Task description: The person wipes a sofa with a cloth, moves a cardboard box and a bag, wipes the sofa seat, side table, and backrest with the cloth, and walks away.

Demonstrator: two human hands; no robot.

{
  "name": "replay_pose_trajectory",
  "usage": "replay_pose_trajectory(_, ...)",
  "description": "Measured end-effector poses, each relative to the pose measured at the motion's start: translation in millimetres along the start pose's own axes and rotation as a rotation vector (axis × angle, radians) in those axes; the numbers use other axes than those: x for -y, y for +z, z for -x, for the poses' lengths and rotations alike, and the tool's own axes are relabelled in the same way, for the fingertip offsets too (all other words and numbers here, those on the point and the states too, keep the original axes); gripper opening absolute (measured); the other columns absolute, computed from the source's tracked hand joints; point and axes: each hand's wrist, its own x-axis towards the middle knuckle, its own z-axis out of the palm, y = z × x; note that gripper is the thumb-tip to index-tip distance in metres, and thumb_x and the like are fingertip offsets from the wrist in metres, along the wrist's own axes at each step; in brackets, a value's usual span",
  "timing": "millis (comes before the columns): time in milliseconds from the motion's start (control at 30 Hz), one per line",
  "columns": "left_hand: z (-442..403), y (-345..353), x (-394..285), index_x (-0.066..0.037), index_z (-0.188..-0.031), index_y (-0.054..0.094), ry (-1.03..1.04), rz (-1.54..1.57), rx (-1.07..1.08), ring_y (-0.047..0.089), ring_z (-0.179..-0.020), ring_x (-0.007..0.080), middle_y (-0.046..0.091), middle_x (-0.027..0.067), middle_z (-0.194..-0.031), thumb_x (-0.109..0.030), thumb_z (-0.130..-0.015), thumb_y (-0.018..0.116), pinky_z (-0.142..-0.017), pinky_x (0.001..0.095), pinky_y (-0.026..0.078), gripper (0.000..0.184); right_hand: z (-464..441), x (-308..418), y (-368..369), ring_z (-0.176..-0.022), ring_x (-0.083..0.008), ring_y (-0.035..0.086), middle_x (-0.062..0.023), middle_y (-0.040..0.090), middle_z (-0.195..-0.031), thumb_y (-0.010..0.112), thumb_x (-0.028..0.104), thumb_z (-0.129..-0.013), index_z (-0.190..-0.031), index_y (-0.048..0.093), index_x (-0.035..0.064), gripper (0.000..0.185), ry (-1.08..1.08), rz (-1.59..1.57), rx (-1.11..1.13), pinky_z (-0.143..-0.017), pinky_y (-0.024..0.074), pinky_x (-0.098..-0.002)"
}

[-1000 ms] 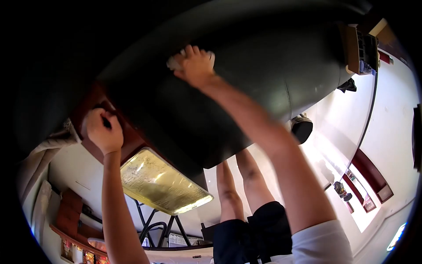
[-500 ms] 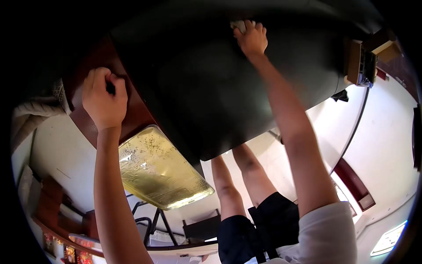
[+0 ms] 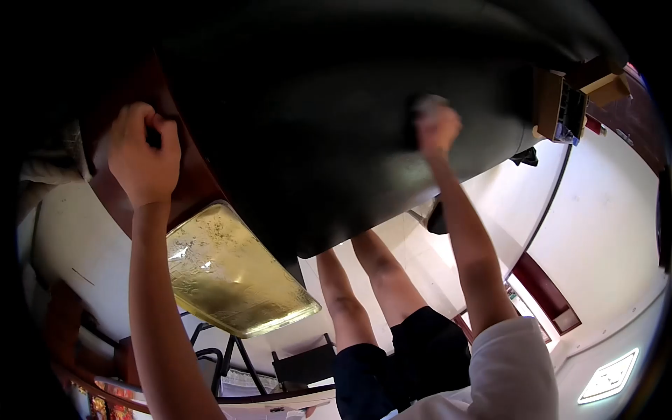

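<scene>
My right hand is closed around a pale, crumpled cloth and presses it on a large, smooth black surface. Hand and cloth are smeared by motion. Over the dark red wooden panel at the left, my left hand is closed with its fingers curled. A dark gap shows between its thumb and fingers, and anything inside is hidden. Below that hand, a gold, shiny, wrinkled tray-like sheet sticks out past the panel's edge.
Open cardboard boxes with small items stand at the right end of the black surface. A black folding chair frame is on the floor below the gold sheet. Pale rolled fabric lies at the far left.
My right hand has moved the cloth down and to the right, nearer to me. The left hand keeps its curled shape over the panel. The whole view has shifted slightly.
</scene>
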Motion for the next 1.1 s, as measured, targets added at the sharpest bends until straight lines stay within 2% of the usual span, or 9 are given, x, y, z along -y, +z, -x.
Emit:
replay_pose_trajectory(67,0,0,-3,-0.009,-0.079,0.052,-0.003,-0.014,0.008,0.055,-0.072,0.0282,0.053,0.0070,-0.075,-0.007,-0.075,0.060,-0.063,0.0385,0.044,0.008,9,-53,11,-0.096,-0.0396,0.053,-0.0206,0.055,-0.105,0.066,0.041,-0.081,-0.119,0.051,0.0066,0.054,0.620,0.231,-0.177,-0.073,0.0463,-0.0543)
replay_pose_trajectory(133,-1,-1,-6,-0.008,-0.078,0.052,0.009,0.037,-0.033,0.054,-0.071,0.0287,0.053,0.0074,-0.073,-0.008,-0.074,0.060,-0.063,0.0389,0.044,0.009,-6,-9,24,-0.106,-0.0418,0.047,-0.0249,0.049,-0.116,0.070,0.040,-0.076,-0.130,0.044,0.0107,0.066,0.841,0.119,-0.180,-0.078,0.0453,-0.0547)
replay_pose_trajectory(300,-3,-1,-5,-0.008,-0.076,0.050,0.019,-0.051,-0.016,0.052,-0.067,0.0287,0.051,0.0076,-0.072,-0.007,-0.073,0.057,-0.060,0.0397,0.042,0.008,-58,224,37,-0.105,-0.0341,0.051,-0.0146,0.054,-0.112,0.071,0.030,-0.074,-0.118,0.059,0.0184,0.047,0.151,0.001,0.024,-0.078,0.0439,-0.0457)
replay_pose_trajectory(367,-2,-2,-7,-0.008,-0.076,0.050,0.016,-0.064,-0.009,0.052,-0.067,0.0286,0.051,0.0075,-0.072,-0.007,-0.073,0.057,-0.060,0.0396,0.042,0.008,-71,307,55,-0.100,-0.0342,0.050,-0.0187,0.052,-0.110,0.070,0.018,-0.073,-0.103,0.064,0.0101,0.031,0.179,-0.199,0.029,-0.082,0.0417,-0.0451)
replay_pose_trajectory(467,-1,-1,-8,-0.008,-0.075,0.050,-0.013,-0.055,-0.020,0.052,-0.067,0.0288,0.051,0.0077,-0.072,-0.007,-0.074,0.057,-0.060,0.0394,0.042,0.008,-63,318,62,-0.100,-0.0342,0.049,-0.0190,0.049,-0.113,0.062,0.014,-0.079,-0.107,0.064,0.0094,0.028,0.209,-0.271,0.079,-0.084,0.0423,-0.0430)
replay_pose_trajectory(767,-5,-1,-5,-0.006,-0.076,0.051,0.011,-0.110,0.000,0.052,-0.066,0.0294,0.052,0.0097,-0.072,-0.009,-0.075,0.057,-0.060,0.0389,0.042,0.007,-49,330,56,-0.108,-0.0296,0.051,-0.0139,0.054,-0.114,0.054,0.022,-0.085,-0.115,0.066,0.0180,0.033,-0.539,-0.257,0.401,-0.089,0.0437,-0.0423)
replay_pose_trajectory(900,-3,-1,-6,-0.007,-0.076,0.052,-0.024,-0.098,-0.016,0.053,-0.064,0.0273,0.053,0.0086,-0.071,-0.009,-0.074,0.058,-0.058,0.0377,0.042,0.007,-52,329,42,-0.108,-0.0342,0.051,-0.0164,0.054,-0.113,0.056,0.033,-0.089,-0.118,0.063,0.0127,0.036,-0.255,-0.536,0.360,-0.092,0.0429,-0.0450)
replay_pose_trajectory(1000,-2,0,-5,-0.006,-0.075,0.052,-0.010,-0.073,-0.012,0.052,-0.064,0.0264,0.053,0.0082,-0.070,-0.009,-0.074,0.057,-0.057,0.0375,0.041,0.006,-45,353,24,-0.117,-0.0418,0.043,-0.0252,0.046,-0.125,0.055,0.048,-0.090,-0.123,0.058,0.0041,0.055,0.772,-1.452,0.489,-0.104,0.0348,-0.0484)
replay_pose_trajectory(1100,-2,1,0,-0.006,-0.073,0.051,-0.008,-0.088,0.019,0.049,-0.062,0.0260,0.051,0.0079,-0.069,-0.009,-0.074,0.057,-0.057,0.0381,0.040,0.006,-25,383,24,-0.133,-0.0406,0.030,-0.0286,0.033,-0.141,0.053,0.047,-0.092,-0.126,0.054,0.0013,0.057,0.624,-1.486,0.582,-0.109,0.0293,-0.0457)
